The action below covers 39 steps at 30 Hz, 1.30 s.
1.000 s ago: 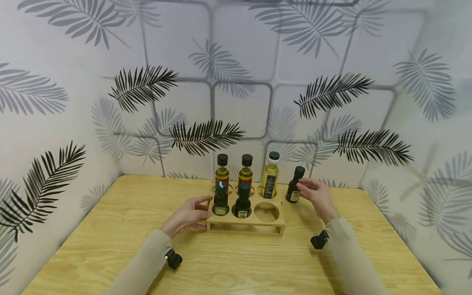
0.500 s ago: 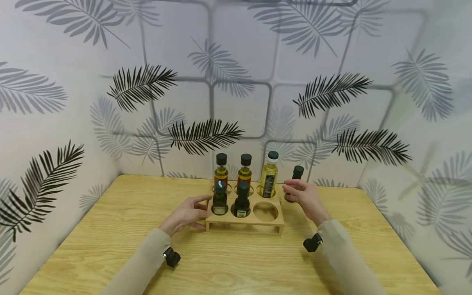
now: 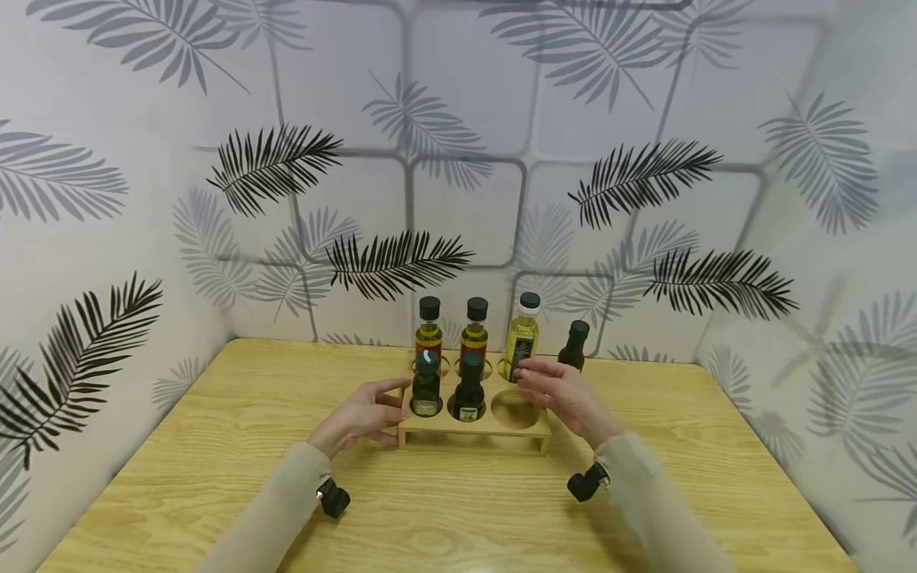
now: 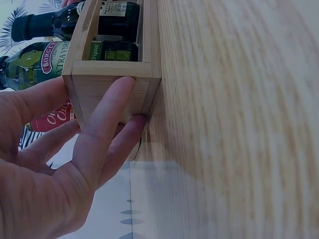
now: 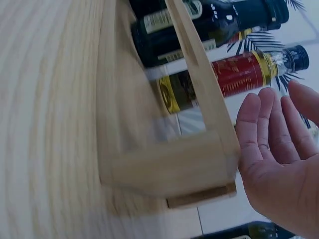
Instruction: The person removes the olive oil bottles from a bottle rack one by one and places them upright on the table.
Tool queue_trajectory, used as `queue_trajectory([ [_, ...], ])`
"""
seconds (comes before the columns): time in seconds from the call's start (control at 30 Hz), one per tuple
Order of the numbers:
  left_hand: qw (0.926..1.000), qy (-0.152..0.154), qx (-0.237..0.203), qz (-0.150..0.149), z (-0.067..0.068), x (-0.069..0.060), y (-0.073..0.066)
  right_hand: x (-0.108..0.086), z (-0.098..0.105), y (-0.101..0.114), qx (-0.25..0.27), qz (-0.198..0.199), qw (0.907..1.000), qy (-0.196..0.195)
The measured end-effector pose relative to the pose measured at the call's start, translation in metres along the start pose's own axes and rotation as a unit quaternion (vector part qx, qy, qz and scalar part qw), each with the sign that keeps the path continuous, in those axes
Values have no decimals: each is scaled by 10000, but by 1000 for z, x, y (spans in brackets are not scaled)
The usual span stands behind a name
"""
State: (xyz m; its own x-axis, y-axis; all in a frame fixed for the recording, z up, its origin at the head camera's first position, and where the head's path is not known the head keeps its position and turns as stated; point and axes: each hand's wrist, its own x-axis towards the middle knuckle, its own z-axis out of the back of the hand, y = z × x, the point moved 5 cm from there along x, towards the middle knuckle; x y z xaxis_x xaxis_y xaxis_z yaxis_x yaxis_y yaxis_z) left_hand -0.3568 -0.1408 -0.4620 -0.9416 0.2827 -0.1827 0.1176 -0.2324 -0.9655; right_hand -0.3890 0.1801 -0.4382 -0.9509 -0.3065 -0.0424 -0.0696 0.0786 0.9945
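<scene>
Right hand [image 3: 562, 397] has swept left toward the frame's centre, fingers loose, empty; a sideways brush could tilt the yellow bottle [image 3: 524, 334]. Left hand [image 3: 358, 415], fingers apart, touches the rack [image 3: 474, 426].

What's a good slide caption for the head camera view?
Left grip touching a wooden rack of five bottles, right grip at its right end, a sixth bottle outside it.

High head, close wrist views of rack [image 3: 473, 427]
</scene>
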Motion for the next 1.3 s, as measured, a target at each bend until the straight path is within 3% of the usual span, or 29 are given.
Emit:
queue_trajectory([
  [0.27, 10000, -19, 5, 35, -1, -1, -1, 3, -23, -7, 117, -40, 9999, -5],
  [0.67, 10000, -75, 1, 42, 1, -1, 1, 12, -56, -14, -705, 254, 9958, -532],
  [1.0, 9999, -96, -19, 36, 1, 0, 2, 12, -79, -13, -1090, 426, 9926, -314],
  [1.3, 10000, -36, -57, 27, 0, 0, 2, 9, -86, -16, -1269, 441, 9894, -543],
])
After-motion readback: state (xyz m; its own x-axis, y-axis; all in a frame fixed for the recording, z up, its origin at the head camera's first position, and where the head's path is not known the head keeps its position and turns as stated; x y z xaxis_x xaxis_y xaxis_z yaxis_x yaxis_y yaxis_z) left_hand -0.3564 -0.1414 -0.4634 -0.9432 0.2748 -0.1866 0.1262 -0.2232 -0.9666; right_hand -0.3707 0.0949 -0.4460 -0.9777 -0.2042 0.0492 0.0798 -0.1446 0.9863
